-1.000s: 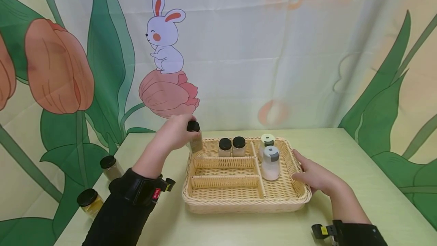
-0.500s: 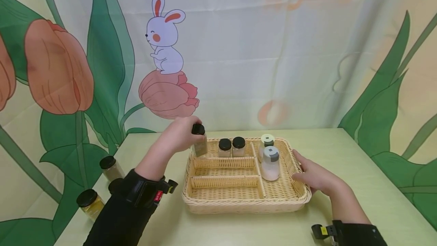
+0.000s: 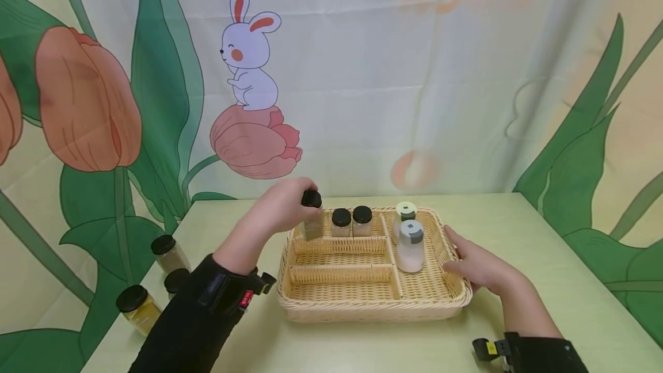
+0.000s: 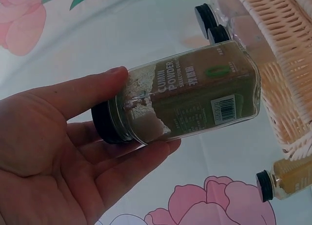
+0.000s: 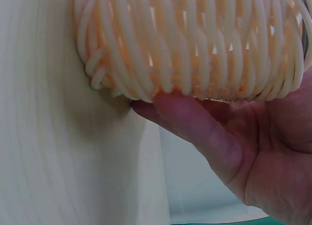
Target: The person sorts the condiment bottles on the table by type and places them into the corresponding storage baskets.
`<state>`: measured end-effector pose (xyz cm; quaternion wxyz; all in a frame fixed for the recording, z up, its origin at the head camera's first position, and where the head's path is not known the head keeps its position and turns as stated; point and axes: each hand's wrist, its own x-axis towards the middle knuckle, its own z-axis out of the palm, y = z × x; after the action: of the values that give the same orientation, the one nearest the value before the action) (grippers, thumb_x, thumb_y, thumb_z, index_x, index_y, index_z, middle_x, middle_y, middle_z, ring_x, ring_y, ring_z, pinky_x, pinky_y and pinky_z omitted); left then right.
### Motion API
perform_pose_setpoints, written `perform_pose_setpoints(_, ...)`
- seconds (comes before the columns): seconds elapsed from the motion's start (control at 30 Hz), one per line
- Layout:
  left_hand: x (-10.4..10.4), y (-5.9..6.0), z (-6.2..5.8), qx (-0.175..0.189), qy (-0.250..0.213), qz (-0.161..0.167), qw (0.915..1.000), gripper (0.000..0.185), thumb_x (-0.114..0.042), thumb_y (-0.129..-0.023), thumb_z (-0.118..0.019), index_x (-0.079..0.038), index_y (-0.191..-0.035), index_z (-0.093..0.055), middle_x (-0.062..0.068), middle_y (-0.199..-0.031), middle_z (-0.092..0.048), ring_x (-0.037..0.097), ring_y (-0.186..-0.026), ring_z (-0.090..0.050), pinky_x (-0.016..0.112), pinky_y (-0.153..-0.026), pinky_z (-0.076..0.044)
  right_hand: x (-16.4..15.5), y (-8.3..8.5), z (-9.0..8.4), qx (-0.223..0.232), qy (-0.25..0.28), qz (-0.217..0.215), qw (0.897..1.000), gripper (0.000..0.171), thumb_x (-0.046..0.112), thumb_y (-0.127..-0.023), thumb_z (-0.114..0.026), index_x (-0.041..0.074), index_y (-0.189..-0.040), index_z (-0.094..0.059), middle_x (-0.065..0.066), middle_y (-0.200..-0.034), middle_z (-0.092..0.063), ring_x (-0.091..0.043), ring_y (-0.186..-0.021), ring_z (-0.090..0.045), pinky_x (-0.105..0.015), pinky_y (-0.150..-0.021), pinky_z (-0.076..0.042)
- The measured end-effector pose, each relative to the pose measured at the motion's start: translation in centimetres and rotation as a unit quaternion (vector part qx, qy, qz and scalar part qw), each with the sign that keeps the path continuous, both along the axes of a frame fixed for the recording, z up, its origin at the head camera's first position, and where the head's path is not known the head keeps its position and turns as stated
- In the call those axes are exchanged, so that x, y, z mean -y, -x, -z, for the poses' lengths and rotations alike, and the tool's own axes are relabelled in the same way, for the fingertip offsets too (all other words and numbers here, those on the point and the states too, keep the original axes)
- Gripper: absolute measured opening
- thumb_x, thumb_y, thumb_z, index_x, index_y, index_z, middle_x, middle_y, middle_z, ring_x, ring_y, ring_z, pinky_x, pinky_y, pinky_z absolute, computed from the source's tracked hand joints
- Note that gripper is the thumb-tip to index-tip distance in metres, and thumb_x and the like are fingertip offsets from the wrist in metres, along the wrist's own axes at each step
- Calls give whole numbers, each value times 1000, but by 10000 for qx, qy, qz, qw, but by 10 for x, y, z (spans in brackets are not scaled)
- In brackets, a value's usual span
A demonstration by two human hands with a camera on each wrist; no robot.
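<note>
Cumin jar [image 3: 313,221], black lid, gripped near its top in my left hand [image 3: 279,207]: thumb [image 4: 92,91] on one side, fingers [image 4: 141,161] curled under the other, jar at the back-left corner of the wicker basket [image 3: 331,304], beside two small black-lidded jars [image 3: 351,221]. My right hand [image 3: 479,269] lies against the basket's right wall, fingers nearly straight, touching the weave without gripping. More jars [image 3: 150,272] stand at the table's left edge.
</note>
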<state>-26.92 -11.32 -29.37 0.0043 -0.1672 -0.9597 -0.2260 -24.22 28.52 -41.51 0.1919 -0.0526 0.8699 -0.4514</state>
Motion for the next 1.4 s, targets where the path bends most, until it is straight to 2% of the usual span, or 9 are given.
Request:
perform_pose_setpoints(0.2, -6, 0, 2, -67, -3, 197, 9998, 39, -25, -91, -79, -8, -122, -65, 6, -104, -66, 22, -90, -62, 38, -78, -55, 0, 0, 1, -6, -11, 12, 10000, 91, 11, -99, -59, 12, -164, 5, -40, -151, -27, -27, -67, -66, -45, -53, -56)
perform_pose_setpoints(0.37, -12, -1, 2, 30, -29, 329, 9995, 37, -25, -91, -79, -9, -121, -65, 5, -102, -66, 22, -89, -62, 38, -77, -54, 0, 0, 0, 18, 3, 23, 10000, 92, 11, -99, -59, 12, -164, 5, -41, -152, -25, -27, -69, -67, -45, -54, -56)
perform_pose_setpoints(0.57, -21, -1, 1, 166, 36, 353, 9992, 37, -24, -91, -78, -10, -122, -65, 4, -104, -66, 21, -90, -62, 38, -78, -53, -1, 1, -1, 55, 58, 43, 10000, 92, 9, -99, -59, 12, -164, 6, -42, -152, -23, -28, -72, -69, -46, -55, -57)
perform_pose_setpoints(0.93, -37, -1, 5, 139, 257, 410, 9987, 36, -25, -90, -79, -11, -120, -65, 2, -105, -67, 18, -94, -63, 37, -83, -54, -1, 1, -1, 58, 38, 37, 10000, 92, 10, -99, -59, 13, -164, 6, -42, -153, -21, -28, -71, -68, -46, -55, -57)
perform_pose_setpoints(1.4, -54, 0, 7, 236, 431, 602, 9970, 33, -23, -91, -80, -8, -116, -65, 3, -103, -66, 17, -91, -61, 32, -78, -53, -1, 1, 0, 87, 73, 28, 9999, 92, 10, -99, -59, 12, -164, 6, -42, -153, -22, -28, -73, -68, -46, -56, -58)
